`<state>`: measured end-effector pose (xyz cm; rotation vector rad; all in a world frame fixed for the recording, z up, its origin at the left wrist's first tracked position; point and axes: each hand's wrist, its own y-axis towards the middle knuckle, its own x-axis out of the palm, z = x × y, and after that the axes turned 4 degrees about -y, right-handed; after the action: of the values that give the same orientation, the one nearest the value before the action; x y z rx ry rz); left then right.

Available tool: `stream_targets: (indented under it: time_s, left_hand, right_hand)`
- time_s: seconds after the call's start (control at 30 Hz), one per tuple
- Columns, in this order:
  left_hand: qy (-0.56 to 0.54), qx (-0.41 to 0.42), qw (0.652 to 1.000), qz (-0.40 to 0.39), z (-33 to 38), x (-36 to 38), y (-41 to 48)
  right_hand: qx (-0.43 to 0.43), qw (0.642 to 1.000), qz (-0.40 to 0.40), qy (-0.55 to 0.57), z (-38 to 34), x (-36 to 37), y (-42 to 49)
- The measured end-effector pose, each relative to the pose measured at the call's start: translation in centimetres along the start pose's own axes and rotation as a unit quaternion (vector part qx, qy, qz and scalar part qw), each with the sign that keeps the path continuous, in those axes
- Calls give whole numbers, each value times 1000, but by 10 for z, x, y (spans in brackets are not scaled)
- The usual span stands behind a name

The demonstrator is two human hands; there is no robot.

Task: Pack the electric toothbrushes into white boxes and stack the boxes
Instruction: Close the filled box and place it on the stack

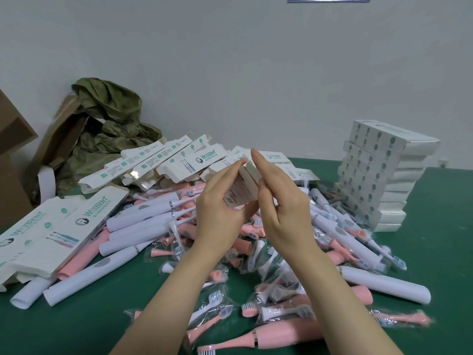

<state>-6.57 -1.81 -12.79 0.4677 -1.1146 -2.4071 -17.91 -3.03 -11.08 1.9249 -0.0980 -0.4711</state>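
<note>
Holding a white box (244,187) tilted in the air above the middle of a green bench (440,252), a person works at its upper end with both bare hands. The left hand (220,208) grips the box from the near side, fingers wrapped round its lower part and the forefinger laid along one edge. The right hand (281,201) pinches the box's open end, with its thumb on the card and its forefinger straight behind the flaps, while its two last fingers curl loosely and touch nothing.

Beneath the hands lies a loose heap of toothbrushes (143,221), white and pink, spread from the bench's left edge almost to its right edge. Spare brush heads (281,311) in clear wrappers are scattered among them and toward the near edge, beside a pink toothbrush (256,336) lying on its side.

A stack of filled boxes (378,175) stands near the far right corner, its layers slightly askew. Unfilled boxes (163,160) are piled along the far edge behind the raised box, and more flat boxes (51,226) printed with a brand name overlap the toothbrushes at the left edge.

At the far left corner a crumpled green bag (110,119) sags against a brown carton (15,155) and a pale wall (230,60)
</note>
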Motion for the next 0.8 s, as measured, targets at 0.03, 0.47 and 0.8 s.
stream_targets:
  time_s: [0.03,0.47,0.8]
  left_hand:
    - [-1,-2,1000,0,0,0,0]
    - [-17,2,1000,19,4,1,0]
    - [-149,13,987,61,27,-29,8]
  right_hand:
    - [2,1000,-2,-6,0,0,0]
    - [7,992,-90,-93,-2,8,-7]
    - [174,967,96,158,-5,-1,-4]
